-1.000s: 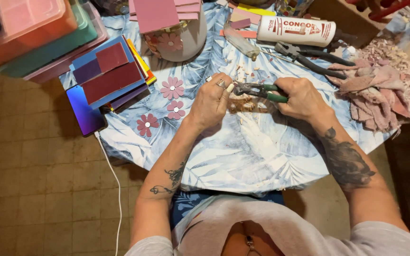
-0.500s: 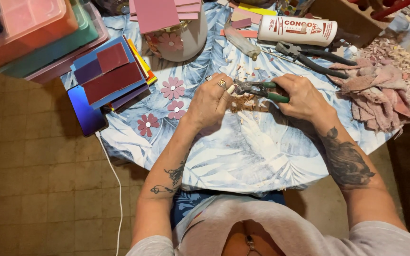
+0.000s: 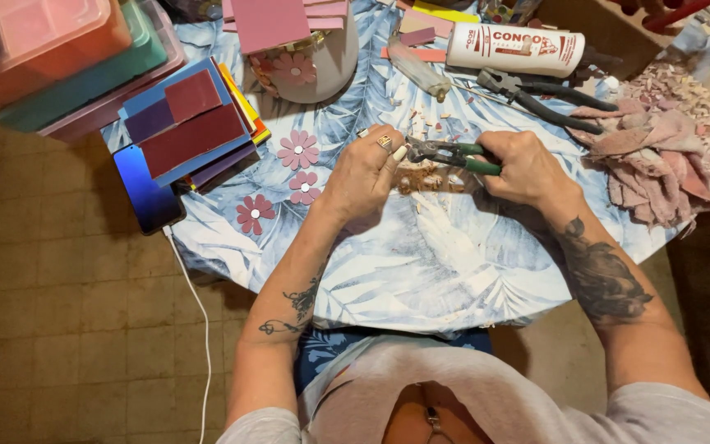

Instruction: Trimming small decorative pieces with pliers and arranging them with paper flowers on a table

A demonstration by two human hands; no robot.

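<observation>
— Just above the little heap of crumbs, what are your hands doing?

— My right hand is wrapped tight round the green-handled nippers, jaws pointing left. My left hand meets them there, fingertips pinched on a small piece at the jaws; it is too small for me to tell what it is. I hold both over the heap, I think, so the bits drop in one place.

— And around the heap?

— Left of it lie three pink flowers on the leaf-print cloth. Beyond it sit black pliers and a white glue bottle. Right of it is a pile of pink scraps; far left, stacked coloured sheets.
</observation>
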